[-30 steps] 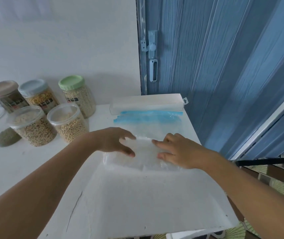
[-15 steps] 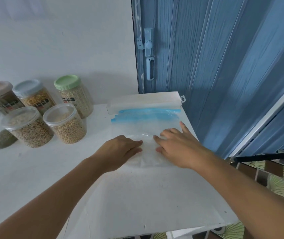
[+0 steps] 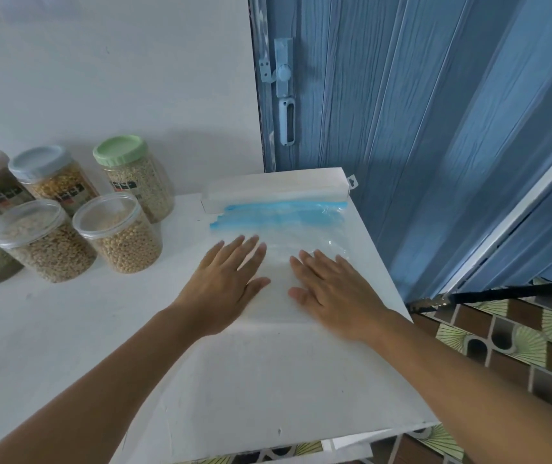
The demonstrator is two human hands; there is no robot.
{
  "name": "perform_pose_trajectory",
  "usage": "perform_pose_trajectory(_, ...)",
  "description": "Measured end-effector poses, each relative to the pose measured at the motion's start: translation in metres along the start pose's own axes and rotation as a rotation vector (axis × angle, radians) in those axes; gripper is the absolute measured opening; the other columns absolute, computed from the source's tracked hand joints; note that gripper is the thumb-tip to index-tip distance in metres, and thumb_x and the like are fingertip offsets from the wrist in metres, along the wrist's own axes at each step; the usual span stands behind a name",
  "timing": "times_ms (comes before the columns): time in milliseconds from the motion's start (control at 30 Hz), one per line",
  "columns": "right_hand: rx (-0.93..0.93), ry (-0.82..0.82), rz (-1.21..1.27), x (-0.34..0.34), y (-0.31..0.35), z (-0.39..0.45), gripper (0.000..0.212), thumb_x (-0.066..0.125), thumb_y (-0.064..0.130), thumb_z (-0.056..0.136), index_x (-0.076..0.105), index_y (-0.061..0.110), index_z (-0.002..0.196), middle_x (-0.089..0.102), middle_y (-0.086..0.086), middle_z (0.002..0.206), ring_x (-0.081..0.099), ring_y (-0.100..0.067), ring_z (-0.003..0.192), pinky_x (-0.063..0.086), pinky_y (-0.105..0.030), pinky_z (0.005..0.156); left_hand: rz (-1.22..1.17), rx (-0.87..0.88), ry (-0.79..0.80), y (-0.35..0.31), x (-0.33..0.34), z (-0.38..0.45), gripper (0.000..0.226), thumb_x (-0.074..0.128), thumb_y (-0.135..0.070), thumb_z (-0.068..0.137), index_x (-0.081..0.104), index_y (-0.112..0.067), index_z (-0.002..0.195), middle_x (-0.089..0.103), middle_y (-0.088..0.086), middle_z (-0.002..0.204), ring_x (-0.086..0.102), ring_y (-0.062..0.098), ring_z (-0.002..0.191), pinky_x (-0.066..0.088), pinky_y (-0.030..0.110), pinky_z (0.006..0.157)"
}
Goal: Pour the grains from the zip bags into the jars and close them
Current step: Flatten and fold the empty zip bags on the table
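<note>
Just two bare forearms here, no sleeves showing, nothing on either wrist. Left hand (image 3: 222, 289) and right hand (image 3: 338, 296) ungloved, nails short and plain.

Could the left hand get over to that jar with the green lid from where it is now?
Probably yes. The left hand lies flat on the empty zip bags, holding nothing. The green-lidded jar stands to its left by the wall, and the bare table between them looks free; only the clear-lidded jar sits near that path.

Blue-striped clear zip bags (image 3: 281, 217), green-lidded jar (image 3: 137, 177), white table (image 3: 67, 329).
</note>
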State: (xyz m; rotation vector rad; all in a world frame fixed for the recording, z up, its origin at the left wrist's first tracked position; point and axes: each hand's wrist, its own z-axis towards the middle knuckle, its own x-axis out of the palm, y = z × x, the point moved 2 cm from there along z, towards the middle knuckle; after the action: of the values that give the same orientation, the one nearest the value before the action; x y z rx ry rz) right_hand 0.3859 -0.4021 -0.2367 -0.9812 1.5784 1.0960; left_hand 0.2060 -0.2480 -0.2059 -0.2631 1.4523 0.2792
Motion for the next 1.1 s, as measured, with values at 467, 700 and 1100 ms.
perform_pose_trajectory(467,0.005,-0.028,0.015,0.000,0.000,0.001,0.087,-0.010,0.074,0.090,-0.005,0.033,0.166,-0.002,0.010,0.175,-0.005,-0.014,0.161,0.002,-0.041,0.129,-0.086,0.014,0.206,-0.009,0.035,-0.007,0.087,-0.013,-0.077,0.091,-0.015,-0.030,0.164,-0.020,-0.010,0.171,-0.017,0.010,0.159,-0.010,0.031,0.128)
perform_pose_trajectory(700,-0.007,-0.041,-0.021,-0.002,0.000,-0.002,0.084,-0.004,0.074,0.095,-0.005,0.030,0.166,-0.007,0.007,0.175,-0.011,-0.018,0.161,0.000,-0.047,0.129,-0.081,0.009,0.215,-0.009,0.036,-0.007,0.084,-0.010,-0.078,0.093,-0.017,-0.032,0.164,-0.021,-0.010,0.171,-0.020,0.009,0.158,-0.012,0.030,0.127)
perform_pose_trajectory(1100,-0.226,-0.023,-0.064,-0.001,-0.006,-0.015,0.074,0.027,0.079,0.100,0.004,0.048,0.163,-0.004,0.011,0.174,-0.006,-0.013,0.161,-0.016,-0.032,0.124,-0.130,0.065,-0.005,-0.015,0.006,-0.023,0.081,0.021,-0.073,0.103,-0.003,-0.030,0.167,-0.017,0.002,0.174,-0.021,0.024,0.159,-0.008,0.045,0.130)
